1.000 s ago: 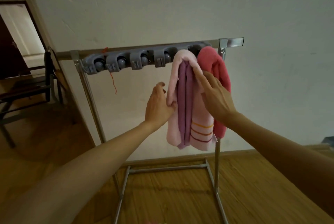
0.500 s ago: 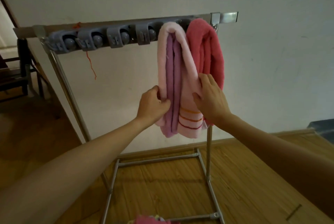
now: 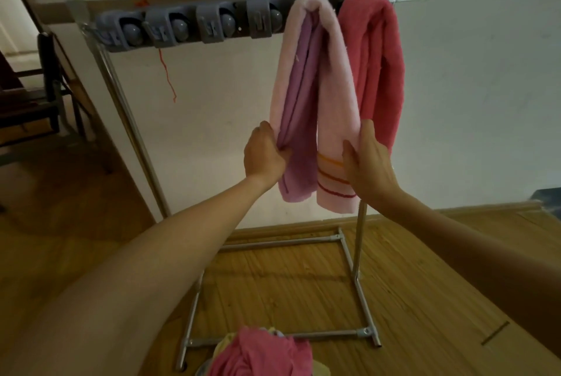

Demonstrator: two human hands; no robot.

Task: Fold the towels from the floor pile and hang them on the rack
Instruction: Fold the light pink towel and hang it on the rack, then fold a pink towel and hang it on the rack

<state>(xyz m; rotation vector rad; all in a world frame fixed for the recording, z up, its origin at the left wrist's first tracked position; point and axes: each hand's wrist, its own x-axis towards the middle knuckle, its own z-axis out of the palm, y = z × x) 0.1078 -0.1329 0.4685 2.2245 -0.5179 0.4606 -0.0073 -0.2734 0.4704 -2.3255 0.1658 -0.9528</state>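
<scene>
A folded pale pink towel (image 3: 332,96) with a purple inner side and orange stripes hangs over the metal rack's top bar (image 3: 194,0), beside a darker pink towel (image 3: 381,71) at the bar's right end. My left hand (image 3: 264,155) pinches the purple left fold near its lower part. My right hand (image 3: 368,163) lies flat against the striped right flap, fingers straight. A pile of towels (image 3: 261,354), pink on top with yellow beneath, sits on the floor at the bottom edge.
Grey plastic clip holders (image 3: 188,26) line the bar's left part, with a red thread (image 3: 167,71) dangling. The rack's floor frame (image 3: 361,293) stands on wooden flooring before a white wall. A dark chair (image 3: 36,96) is at the left.
Both hands slid down the pale pink towel from near its top to its lower part. The view has tilted down, bringing the floor pile into sight.
</scene>
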